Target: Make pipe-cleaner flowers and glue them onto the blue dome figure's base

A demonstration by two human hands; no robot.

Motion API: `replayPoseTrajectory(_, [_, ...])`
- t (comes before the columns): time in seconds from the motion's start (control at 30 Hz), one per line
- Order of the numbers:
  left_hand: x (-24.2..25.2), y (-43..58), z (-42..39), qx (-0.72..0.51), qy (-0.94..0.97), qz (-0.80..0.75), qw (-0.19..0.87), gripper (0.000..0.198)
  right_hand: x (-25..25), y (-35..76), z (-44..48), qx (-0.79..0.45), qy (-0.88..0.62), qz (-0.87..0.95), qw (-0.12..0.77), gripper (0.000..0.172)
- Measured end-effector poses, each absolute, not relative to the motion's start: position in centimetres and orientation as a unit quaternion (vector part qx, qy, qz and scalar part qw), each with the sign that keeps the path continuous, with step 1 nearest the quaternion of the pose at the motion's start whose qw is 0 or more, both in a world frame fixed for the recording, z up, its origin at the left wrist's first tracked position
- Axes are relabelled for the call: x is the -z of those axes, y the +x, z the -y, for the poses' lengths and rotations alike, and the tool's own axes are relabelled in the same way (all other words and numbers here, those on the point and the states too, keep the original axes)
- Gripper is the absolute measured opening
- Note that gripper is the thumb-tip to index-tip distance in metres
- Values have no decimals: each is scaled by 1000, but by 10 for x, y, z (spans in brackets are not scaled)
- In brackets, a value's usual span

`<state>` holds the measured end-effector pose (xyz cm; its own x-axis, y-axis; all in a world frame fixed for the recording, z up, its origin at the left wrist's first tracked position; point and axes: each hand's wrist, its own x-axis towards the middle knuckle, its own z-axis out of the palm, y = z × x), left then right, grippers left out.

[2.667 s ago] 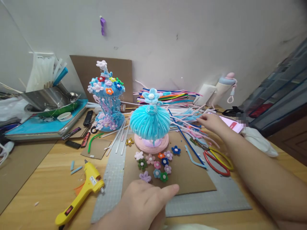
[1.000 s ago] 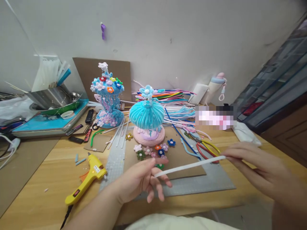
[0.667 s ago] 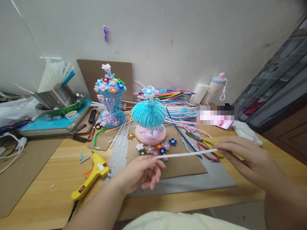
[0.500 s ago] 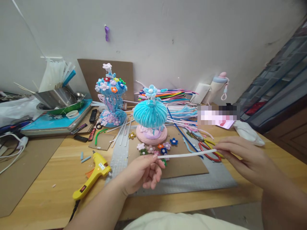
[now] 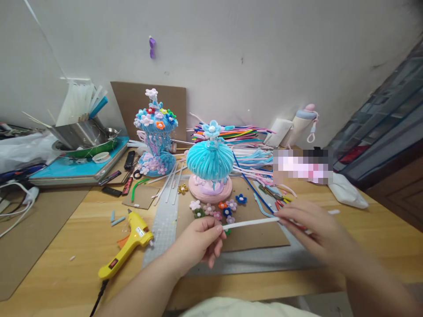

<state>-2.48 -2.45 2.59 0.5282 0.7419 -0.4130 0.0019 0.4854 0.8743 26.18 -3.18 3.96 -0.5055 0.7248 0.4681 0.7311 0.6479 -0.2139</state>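
- Yellow glue gun [image 5: 134, 237], lying at nine o'clock from the white stick [image 5: 249, 223].
- Left hand [image 5: 203, 240], thumb and finger pinching the stick's left end.
- Turquoise dome [image 5: 210, 162], at eleven o'clock.
- White stick, over cardboard [image 5: 257, 237], between both hands.
- Right hand [image 5: 313, 229], fingertips gripping it at three o'clock.

room: cardboard [image 5: 257, 237] between hands [image 5: 205, 240] | obstacles: white stem [image 5: 251, 223], flowers [image 5: 217, 215] before teal dome [image 5: 209, 160]

Left hand [image 5: 206, 240] and right hand [image 5: 309, 226], both pinching.
Left forearm [image 5: 150, 281] enters from seven o'clock, lower fingers curled; right forearm [image 5: 372, 279] from four o'clock, blurred, fingers pointing toward ten.
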Motion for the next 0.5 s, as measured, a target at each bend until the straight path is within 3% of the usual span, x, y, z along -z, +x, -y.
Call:
replayPoseTrajectory(0.27, [-22, -19, 27, -237, 456, -389, 765, 35, -46, 179, 43, -43, -368, 901, 227, 22])
replayPoseTrajectory(0.5, [-22, -17, 29, -276, 466, -398, 740, 36, -50, 178, 33, -21, -354, 898, 261, 20])
